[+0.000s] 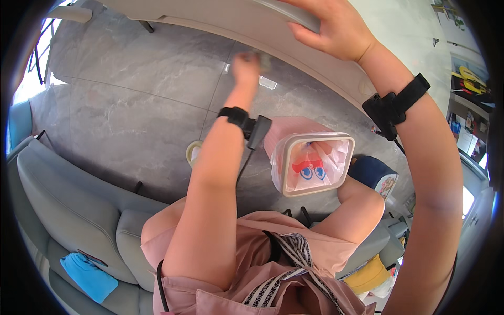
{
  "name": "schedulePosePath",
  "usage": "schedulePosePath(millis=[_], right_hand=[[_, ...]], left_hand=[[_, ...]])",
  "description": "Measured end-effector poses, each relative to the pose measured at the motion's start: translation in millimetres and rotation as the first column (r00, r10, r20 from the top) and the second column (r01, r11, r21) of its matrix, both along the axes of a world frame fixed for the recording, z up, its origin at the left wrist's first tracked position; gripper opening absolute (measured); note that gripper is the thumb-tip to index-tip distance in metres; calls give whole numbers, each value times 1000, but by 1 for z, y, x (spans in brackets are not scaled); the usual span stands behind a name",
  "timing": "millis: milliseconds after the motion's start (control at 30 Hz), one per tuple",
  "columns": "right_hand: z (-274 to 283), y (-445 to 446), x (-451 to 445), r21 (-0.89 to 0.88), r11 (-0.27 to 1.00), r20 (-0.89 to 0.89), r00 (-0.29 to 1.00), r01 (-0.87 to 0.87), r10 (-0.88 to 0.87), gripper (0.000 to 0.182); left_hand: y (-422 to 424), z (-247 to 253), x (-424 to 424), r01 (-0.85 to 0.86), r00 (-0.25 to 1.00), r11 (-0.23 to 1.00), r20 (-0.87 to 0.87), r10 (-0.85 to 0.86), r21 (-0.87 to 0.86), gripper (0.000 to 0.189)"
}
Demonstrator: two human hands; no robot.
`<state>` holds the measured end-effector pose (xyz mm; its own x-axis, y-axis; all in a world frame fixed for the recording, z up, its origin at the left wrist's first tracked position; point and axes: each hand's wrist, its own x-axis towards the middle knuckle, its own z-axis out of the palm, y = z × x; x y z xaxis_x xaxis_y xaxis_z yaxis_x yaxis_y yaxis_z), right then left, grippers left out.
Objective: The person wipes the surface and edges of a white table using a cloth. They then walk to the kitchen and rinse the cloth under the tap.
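My left hand reaches down and forward beside the pale table's edge, above the tiled floor. It is blurred, and a small greyish-green thing, too blurred to name, shows at its fingers. My right hand lies at the grey rim of the pale table, thumb apart from the fingers, whose tips are cut off by the picture's top. Between my knees stands a pink waste bin with a beige rim, lined with a white plastic bag bearing a red and blue print. Each wrist wears a black strap with a device.
A grey sofa curves behind me, with a blue cloth on its seat. A yellow cushion lies at the lower right. A dark blue slipper is beside the bin. Cables hang from both wrist devices.
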<state>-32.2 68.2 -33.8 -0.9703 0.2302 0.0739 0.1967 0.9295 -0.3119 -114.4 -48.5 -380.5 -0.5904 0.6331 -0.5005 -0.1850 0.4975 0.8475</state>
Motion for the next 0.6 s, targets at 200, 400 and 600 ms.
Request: schedulePosePath(millis=[200,400,600], right_hand=[[-5,4,12,8,1000,-22,1000,2,-2,66],[-11,6,14,38,999,-66,998,-7,9,65],[-18,8,20,56,998,-174,984,-40,49,63]], left_hand=[[21,88,-57,-479,778,812,-269,568,333,36],[32,110,28,-241,739,913,-548,392,329,46],[29,127,69,-344,908,858,-99,408,381,43]])
